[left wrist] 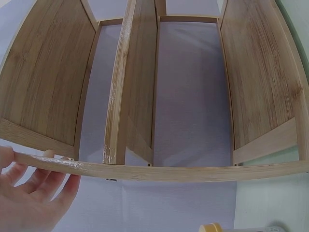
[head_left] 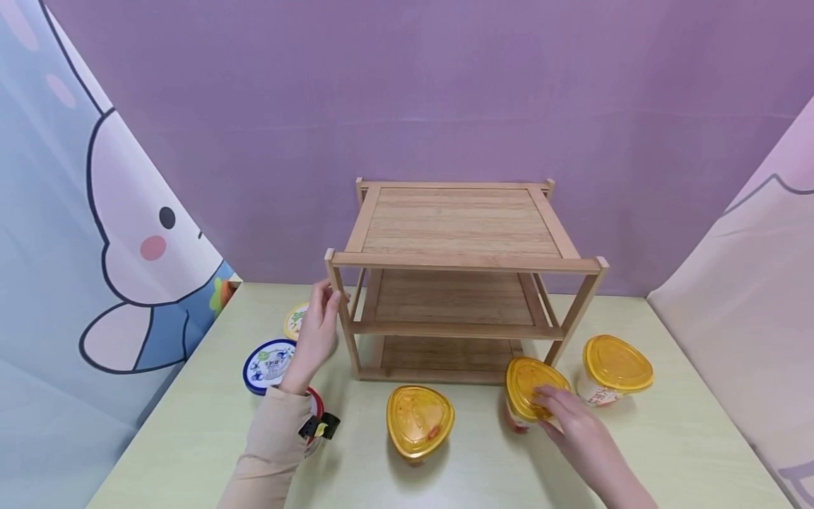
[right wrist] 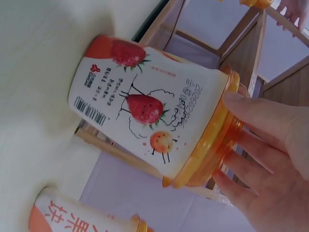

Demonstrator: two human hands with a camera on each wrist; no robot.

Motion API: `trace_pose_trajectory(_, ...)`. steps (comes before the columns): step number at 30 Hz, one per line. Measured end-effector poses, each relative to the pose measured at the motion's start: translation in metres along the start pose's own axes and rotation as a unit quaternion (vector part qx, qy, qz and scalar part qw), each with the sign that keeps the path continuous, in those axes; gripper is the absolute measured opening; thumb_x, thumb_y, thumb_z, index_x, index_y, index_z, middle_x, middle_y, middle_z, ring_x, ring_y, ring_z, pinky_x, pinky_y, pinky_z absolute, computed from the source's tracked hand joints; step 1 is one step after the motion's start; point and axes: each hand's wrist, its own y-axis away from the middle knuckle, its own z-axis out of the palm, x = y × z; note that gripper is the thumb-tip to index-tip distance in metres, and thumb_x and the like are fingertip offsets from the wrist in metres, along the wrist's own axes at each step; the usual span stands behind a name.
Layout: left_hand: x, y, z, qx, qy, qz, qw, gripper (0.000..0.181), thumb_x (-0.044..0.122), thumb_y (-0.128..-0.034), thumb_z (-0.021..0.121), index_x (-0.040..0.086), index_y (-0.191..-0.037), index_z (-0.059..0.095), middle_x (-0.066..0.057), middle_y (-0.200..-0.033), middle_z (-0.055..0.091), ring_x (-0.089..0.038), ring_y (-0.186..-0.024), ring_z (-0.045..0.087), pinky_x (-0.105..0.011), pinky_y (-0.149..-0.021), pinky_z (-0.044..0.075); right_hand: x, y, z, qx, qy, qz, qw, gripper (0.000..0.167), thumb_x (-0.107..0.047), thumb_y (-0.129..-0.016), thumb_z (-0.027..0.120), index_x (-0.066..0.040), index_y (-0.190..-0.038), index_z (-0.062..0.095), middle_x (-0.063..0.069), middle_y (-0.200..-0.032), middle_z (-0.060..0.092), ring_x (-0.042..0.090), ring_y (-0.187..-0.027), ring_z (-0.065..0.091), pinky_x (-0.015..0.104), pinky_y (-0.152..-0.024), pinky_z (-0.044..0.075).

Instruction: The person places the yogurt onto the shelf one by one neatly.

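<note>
Left hand (head_left: pixel 316 338): left of center in the head view, fingers curled round the front left post of the wooden rack (head_left: pixel 470 220), so yeah, gripping it.
Right hand (head_left: pixel 577 430): lower right, thumb and fingers pinching the amber lid of a strawberry cup (head_left: pixel 526 380).
Strawberry cup: right by the rack's front right leg; can't tell if its base touches the counter (head_left: pixel 184 452). The wrist cam shows strawberry art, a barcode and a printed date on its side.
Rack: three tiers, middle of the frame, standing upright.
Other amber-lidded cups: one at bottom center (head_left: pixel 420 422) in front of the rack, another at the right (head_left: pixel 617 364), just beside the held one.
Round tubs: left side, blue-lidded one (head_left: pixel 268 364), yellow-rimmed one (head_left: pixel 294 322) behind it, and a red-rimmed one (head_left: pixel 317 401) mostly hidden by the left wrist.
Backdrop: purple cloth (head_left: pixel 413 106) across the top.
</note>
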Motion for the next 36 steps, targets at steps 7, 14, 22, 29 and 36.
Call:
trace_pose_trajectory(7, 0.000, 0.000, 0.000, 0.003, -0.001, -0.001, 1.0000, 0.032, 0.019, -0.0970, 0.032, -0.002, -0.121, 0.036, -0.020, -0.101, 0.052, -0.030, -0.100, 0.050, -0.042, -0.088, 0.040, -0.006, -0.005, -0.005, -0.018, 0.009, 0.025, 0.9995, 0.032, -0.017, -0.062, 0.071, 0.001, -0.088, 0.063, 0.018, -0.098, 0.061, 0.032, -0.088, 0.058, 0.040, -0.078, 0.044)
trace_pose_trajectory(14, 0.005, 0.000, -0.001, -0.007, 0.007, -0.022, 0.9997, 0.033, 0.019, -0.0971, 0.031, -0.001, -0.123, 0.034, -0.021, -0.104, 0.050, -0.030, -0.104, 0.047, -0.043, -0.093, 0.037, -0.028, -0.017, 0.013, 0.073, 0.078, 0.102, 0.9891, 0.067, -0.055, -0.089, 0.028, 0.003, -0.086, 0.061, 0.023, -0.092, 0.058, 0.039, -0.078, 0.054, 0.053, -0.068, 0.042)
trace_pose_trajectory(22, 0.001, 0.000, 0.000, -0.001, 0.007, -0.009, 0.9999, 0.033, 0.020, -0.0971, 0.031, -0.002, -0.122, 0.035, -0.021, -0.102, 0.051, -0.030, -0.101, 0.049, -0.043, -0.090, 0.039, -0.038, -0.016, 0.026, 0.061, 0.112, 0.169, 0.9774, 0.078, -0.062, -0.085, 0.019, 0.003, -0.081, 0.060, 0.026, -0.090, 0.055, 0.042, -0.082, 0.051, 0.055, -0.075, 0.038)
trace_pose_trajectory(29, 0.001, 0.000, 0.000, 0.000, 0.006, -0.014, 0.9999, 0.034, 0.020, -0.0971, 0.031, -0.002, -0.122, 0.035, -0.021, -0.103, 0.051, -0.030, -0.102, 0.049, -0.043, -0.091, 0.038, -0.034, -0.012, 0.027, 0.045, 0.089, 0.164, 0.9814, 0.048, -0.046, -0.078, 0.055, 0.001, -0.084, 0.059, 0.024, -0.093, 0.055, 0.041, -0.082, 0.050, 0.053, -0.075, 0.037)
trace_pose_trajectory(36, 0.002, 0.000, 0.001, 0.006, 0.003, -0.008, 0.9999, 0.033, 0.020, -0.0971, 0.031, -0.002, -0.122, 0.035, -0.021, -0.101, 0.051, -0.030, -0.099, 0.050, -0.042, -0.087, 0.040, -0.029, -0.009, 0.019, 0.040, 0.042, 0.145, 0.9877, 0.039, -0.003, -0.051, 0.079, 0.002, -0.084, 0.059, 0.024, -0.096, 0.056, 0.039, -0.085, 0.051, 0.049, -0.077, 0.039)
